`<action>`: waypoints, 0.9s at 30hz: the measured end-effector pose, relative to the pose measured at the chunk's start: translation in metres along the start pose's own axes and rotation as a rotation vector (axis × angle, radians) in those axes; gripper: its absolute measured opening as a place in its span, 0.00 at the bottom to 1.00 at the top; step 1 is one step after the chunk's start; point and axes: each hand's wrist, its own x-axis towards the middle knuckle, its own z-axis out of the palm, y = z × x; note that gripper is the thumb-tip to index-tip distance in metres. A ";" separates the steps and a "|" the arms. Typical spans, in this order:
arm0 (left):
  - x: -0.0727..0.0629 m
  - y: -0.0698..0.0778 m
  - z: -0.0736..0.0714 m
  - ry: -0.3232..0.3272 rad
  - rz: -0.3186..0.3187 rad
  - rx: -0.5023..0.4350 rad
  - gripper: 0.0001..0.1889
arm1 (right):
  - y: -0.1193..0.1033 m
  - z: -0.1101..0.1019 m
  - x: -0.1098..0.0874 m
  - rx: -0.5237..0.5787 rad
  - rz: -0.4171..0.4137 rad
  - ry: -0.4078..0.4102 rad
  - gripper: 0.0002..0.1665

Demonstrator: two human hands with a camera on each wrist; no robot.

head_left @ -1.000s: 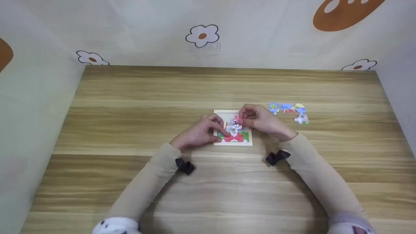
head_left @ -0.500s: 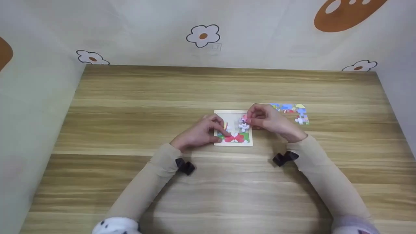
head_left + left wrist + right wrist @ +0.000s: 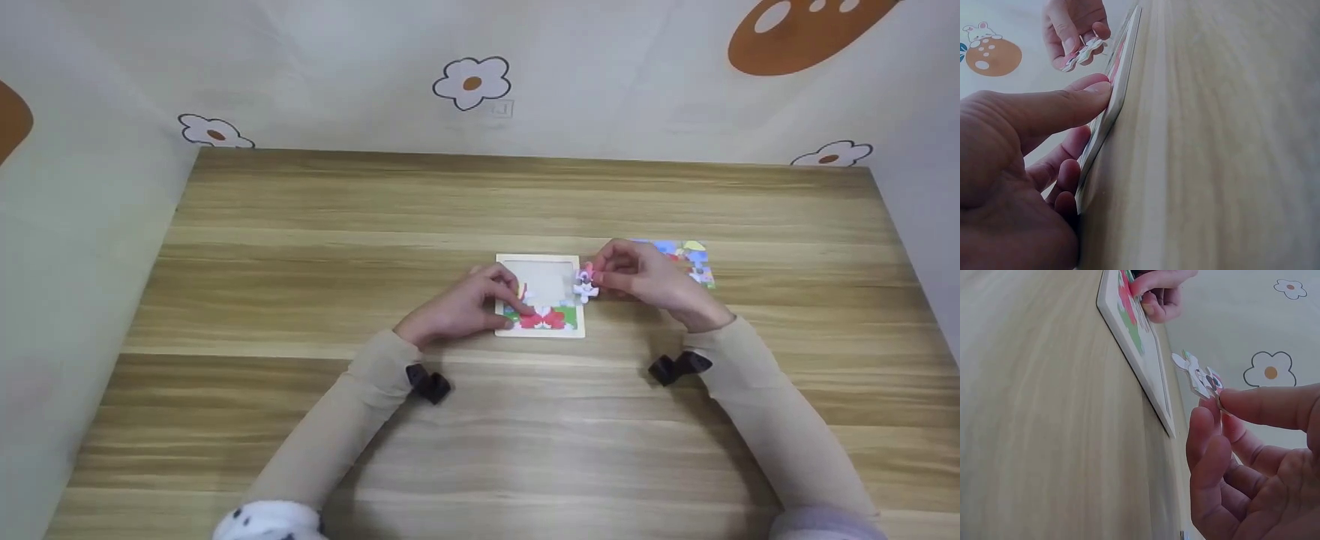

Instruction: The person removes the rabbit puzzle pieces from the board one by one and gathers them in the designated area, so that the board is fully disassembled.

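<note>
A square jigsaw puzzle board [image 3: 540,332] with a pale frame lies mid-table. Red and green pieces fill its near part; the grey base shows above them. My left hand [image 3: 469,301] holds the board at its near left corner, thumb on the border and index finger on the red pieces. Off the board's right edge, my right hand [image 3: 646,281] pinches a small joined cluster of puzzle pieces [image 3: 585,288], pink and white with part of a cartoon face. In the right wrist view the cluster [image 3: 1199,377] is raised, gripped at one end between thumb and fingers.
More puzzle pieces [image 3: 696,253], blue, yellow and white, lie right of the board, partly hidden behind my right hand. A wall [image 3: 337,75] with flower prints rises behind the wood-grain table [image 3: 337,202]. Black wrist cameras [image 3: 679,366] sit on both sleeves.
My right hand has carried the pink and white puzzle pieces rightward from above the board to just past its right edge, uncovering more grey base. My left hand has stayed in place.
</note>
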 end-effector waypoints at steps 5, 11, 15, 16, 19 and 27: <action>-0.001 0.001 0.000 0.001 -0.008 -0.003 0.14 | 0.003 -0.007 -0.006 -0.001 0.023 0.014 0.12; -0.001 0.002 0.000 0.004 0.000 -0.016 0.14 | 0.005 -0.018 -0.011 -0.069 -0.015 0.057 0.12; -0.002 0.001 0.000 0.004 -0.007 -0.031 0.13 | 0.006 -0.025 -0.016 -0.070 -0.017 0.067 0.12; -0.002 0.001 0.000 0.005 -0.009 -0.032 0.13 | 0.005 -0.027 -0.017 -0.070 -0.019 0.072 0.12; -0.002 0.001 0.001 0.005 -0.014 -0.034 0.13 | 0.006 -0.033 -0.020 -0.071 -0.012 0.082 0.12; -0.001 0.001 0.001 0.007 -0.021 -0.041 0.13 | 0.004 -0.052 -0.030 -0.124 0.048 0.127 0.14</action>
